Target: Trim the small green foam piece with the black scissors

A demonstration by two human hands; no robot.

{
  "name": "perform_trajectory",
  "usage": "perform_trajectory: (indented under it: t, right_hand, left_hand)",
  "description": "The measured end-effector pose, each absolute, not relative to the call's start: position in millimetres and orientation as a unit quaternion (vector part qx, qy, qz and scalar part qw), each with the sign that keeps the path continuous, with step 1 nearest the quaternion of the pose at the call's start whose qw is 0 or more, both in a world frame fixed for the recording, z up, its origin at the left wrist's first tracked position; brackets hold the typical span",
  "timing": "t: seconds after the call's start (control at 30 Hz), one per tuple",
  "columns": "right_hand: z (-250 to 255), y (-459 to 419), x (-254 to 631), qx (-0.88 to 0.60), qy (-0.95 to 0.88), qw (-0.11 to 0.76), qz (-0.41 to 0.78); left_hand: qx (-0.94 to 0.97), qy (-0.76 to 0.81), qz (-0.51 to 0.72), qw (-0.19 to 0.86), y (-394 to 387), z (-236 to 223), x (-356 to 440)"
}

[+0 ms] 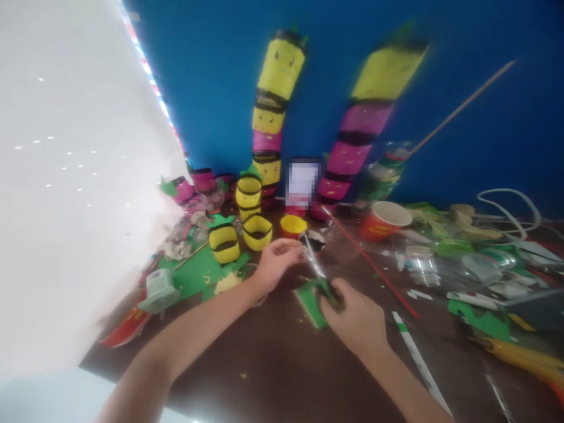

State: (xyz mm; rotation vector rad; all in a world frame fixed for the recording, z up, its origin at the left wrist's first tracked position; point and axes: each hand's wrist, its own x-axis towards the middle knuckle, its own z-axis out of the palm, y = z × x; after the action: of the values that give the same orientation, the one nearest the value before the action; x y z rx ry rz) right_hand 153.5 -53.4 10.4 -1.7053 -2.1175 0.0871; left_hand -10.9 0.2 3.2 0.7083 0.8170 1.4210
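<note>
My right hand (pixel 352 317) is closed around the dark handles of a pair of scissors (pixel 314 258). The blades point away from me, toward a small cup with a dark rim (pixel 315 241). A green foam piece (pixel 311 302) lies beneath the scissors handles. My left hand (pixel 282 258) is just left of the blades, with its fingers curled together near the tips. Whatever is between those fingers is too blurred to make out. Just beyond it stand a yellow cup with a black band (pixel 257 232) and a yellow-rimmed red cup (pixel 293 226).
Stacks of yellow and pink cups (pixel 268 120) with drawn faces lean by the blue wall (pixel 211 76). A red and white paper cup (pixel 385 220), plastic bottles (pixel 423 267), a red stick (pixel 374 264), a marker (pixel 418 358) and a yellow-handled tool (pixel 520 355) lie to the right. Green sheet (pixel 194 270) spreads left.
</note>
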Motion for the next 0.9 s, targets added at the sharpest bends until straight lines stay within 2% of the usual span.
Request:
perform_trajectory:
  t: [0.5,0.77,0.9]
  right_hand:
    - [12.1,-52.7,154.8,-0.611,-0.760,0.214,0.066]
    - [18.1,-53.3,153.7,-0.586,-0.752,0.257,0.159]
    - [18.1,-51.4,156.3,-0.559,-0.744,0.263,0.254]
  left_hand:
    - [0.375,0.342,0.593,0.625,-0.6,-4.5,-12.6]
    - [0.426,0.337,0.551,0.634,-4.8,-0.1,-13.0]
    - [0.437,0.346,0.552,0.620,-5.4,1.6,-13.3]
